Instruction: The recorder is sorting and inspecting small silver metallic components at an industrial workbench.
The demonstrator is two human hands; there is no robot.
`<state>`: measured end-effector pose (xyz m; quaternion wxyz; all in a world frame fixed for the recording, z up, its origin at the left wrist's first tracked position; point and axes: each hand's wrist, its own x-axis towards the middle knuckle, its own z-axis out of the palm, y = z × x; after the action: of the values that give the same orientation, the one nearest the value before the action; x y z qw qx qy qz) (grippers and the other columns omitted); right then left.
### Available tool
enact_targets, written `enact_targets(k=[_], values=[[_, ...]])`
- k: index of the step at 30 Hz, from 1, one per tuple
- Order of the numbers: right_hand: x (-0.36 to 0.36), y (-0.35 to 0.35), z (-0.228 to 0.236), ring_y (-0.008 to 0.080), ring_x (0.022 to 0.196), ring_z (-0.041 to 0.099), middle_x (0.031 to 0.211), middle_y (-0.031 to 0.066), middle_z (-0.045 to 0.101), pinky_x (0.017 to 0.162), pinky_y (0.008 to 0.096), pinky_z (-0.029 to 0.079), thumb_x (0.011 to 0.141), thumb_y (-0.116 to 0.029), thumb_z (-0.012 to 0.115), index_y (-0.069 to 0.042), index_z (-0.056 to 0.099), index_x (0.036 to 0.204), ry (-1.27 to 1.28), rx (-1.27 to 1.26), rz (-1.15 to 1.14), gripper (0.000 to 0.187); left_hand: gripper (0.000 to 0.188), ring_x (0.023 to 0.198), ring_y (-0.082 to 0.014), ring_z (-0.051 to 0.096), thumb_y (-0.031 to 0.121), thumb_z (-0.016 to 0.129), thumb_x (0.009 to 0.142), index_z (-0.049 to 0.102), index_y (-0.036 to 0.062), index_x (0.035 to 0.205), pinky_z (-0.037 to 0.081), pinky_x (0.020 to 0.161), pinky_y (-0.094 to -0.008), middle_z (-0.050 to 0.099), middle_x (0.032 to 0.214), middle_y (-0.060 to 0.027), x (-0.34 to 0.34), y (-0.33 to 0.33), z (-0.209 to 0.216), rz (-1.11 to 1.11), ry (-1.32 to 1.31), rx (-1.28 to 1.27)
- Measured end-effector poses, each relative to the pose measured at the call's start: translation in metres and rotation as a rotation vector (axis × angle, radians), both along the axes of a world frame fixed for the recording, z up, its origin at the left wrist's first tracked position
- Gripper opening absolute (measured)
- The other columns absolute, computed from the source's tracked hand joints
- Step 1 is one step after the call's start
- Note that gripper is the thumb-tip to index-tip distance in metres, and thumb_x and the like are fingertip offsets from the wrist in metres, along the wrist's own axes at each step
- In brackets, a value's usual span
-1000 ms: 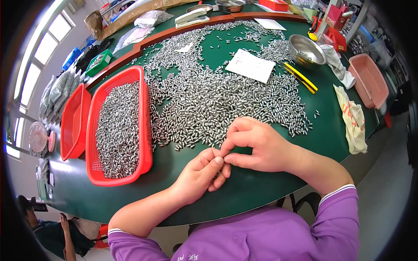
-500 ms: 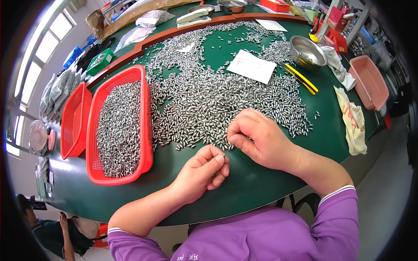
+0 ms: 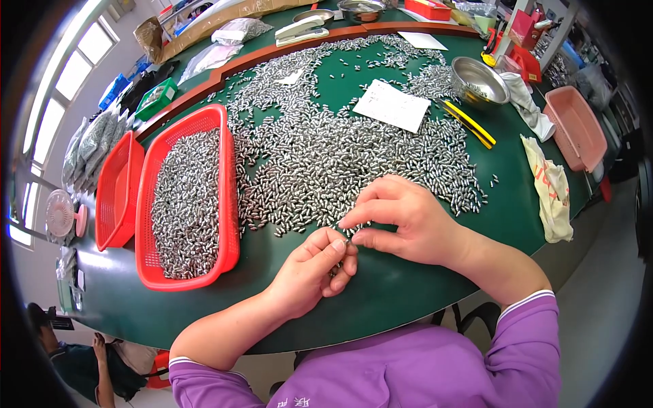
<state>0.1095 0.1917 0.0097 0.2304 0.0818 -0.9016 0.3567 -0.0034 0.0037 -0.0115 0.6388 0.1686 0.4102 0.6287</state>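
Note:
Over the near edge of a wide heap of small silver metal pieces [image 3: 326, 156], my two hands meet. My left hand [image 3: 313, 268] is closed, its thumb and forefinger pinching one small metal piece at their tips; a few more seem tucked under its curled fingers. Close against it is my right hand [image 3: 408, 221], thumb and forefinger spread on either side of the pinched piece. Whether those fingertips touch it is too small to make out. Left of the heap, a red plastic basket [image 3: 232, 197] holds many of the same pieces.
A second red basket [image 3: 115, 190] stands farther left. White paper [image 3: 391, 105] lies on the heap, with yellow-handled tweezers or a cutter [image 3: 471, 124] and a steel bowl [image 3: 479, 80] to its right. A cloth bag [image 3: 547, 187] lies by the table's right edge. A person [image 3: 95, 364] sits at lower left.
My right hand has moved left to my left hand's fingertips, and its thumb and forefinger have parted. My left hand has stayed in place.

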Motion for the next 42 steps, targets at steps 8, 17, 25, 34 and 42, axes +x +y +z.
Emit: enact_targets(k=[8,17,25,34,42], values=[[0.000,-0.002,-0.003,0.0245,0.087,0.058,0.089,0.0041,0.060,0.076,0.0373,0.048,0.080,-0.016,0.070,-0.012,0.066,0.086,-0.027,-0.023,0.030,0.009,0.026,0.058,-0.0087,0.045,0.029,0.037,0.105,0.049,0.0066,0.101,0.034,0.046,-0.0196,0.056,0.085,-0.0060,0.000,-0.002,0.000,-0.012,0.083,-0.011],[-0.002,-0.001,-0.003,0.0221,0.088,0.060,0.090,0.0021,0.061,0.079,0.0354,0.048,0.079,-0.016,0.073,-0.013,0.069,0.086,-0.029,-0.003,0.058,0.008,0.019,0.057,-0.0088,0.043,0.025,0.042,0.104,0.046,0.0072,0.104,0.033,0.046,-0.0204,0.056,0.086,-0.0066,0.001,-0.002,-0.002,0.000,0.056,0.024],[-0.001,0.000,0.000,0.0206,0.085,0.060,0.090,0.0019,0.061,0.074,0.0338,0.048,0.077,-0.010,0.075,-0.014,0.071,0.091,0.091,0.008,0.011,0.015,0.013,0.057,-0.0085,0.043,0.021,0.045,0.103,0.046,0.0087,0.103,0.033,0.047,-0.0205,0.055,0.085,-0.0058,0.001,-0.001,0.001,0.029,0.021,0.020],[-0.001,-0.001,-0.001,0.0197,0.080,0.059,0.087,0.0004,0.060,0.071,0.0334,0.047,0.076,-0.010,0.075,-0.015,0.071,0.093,0.142,0.059,0.065,0.019,0.013,0.059,-0.0085,0.044,0.021,0.042,0.104,0.048,0.0091,0.105,0.034,0.049,-0.0205,0.056,0.087,-0.0061,0.002,-0.001,-0.004,0.031,-0.009,0.076],[-0.003,0.000,-0.002,0.0204,0.080,0.060,0.087,0.0012,0.061,0.070,0.0342,0.048,0.077,-0.010,0.074,-0.014,0.071,0.093,0.147,0.067,0.092,0.018,0.011,0.060,-0.0077,0.043,0.017,0.041,0.104,0.047,0.0087,0.108,0.035,0.050,-0.0204,0.055,0.090,-0.0063,0.002,-0.002,-0.007,0.033,0.005,0.112]])
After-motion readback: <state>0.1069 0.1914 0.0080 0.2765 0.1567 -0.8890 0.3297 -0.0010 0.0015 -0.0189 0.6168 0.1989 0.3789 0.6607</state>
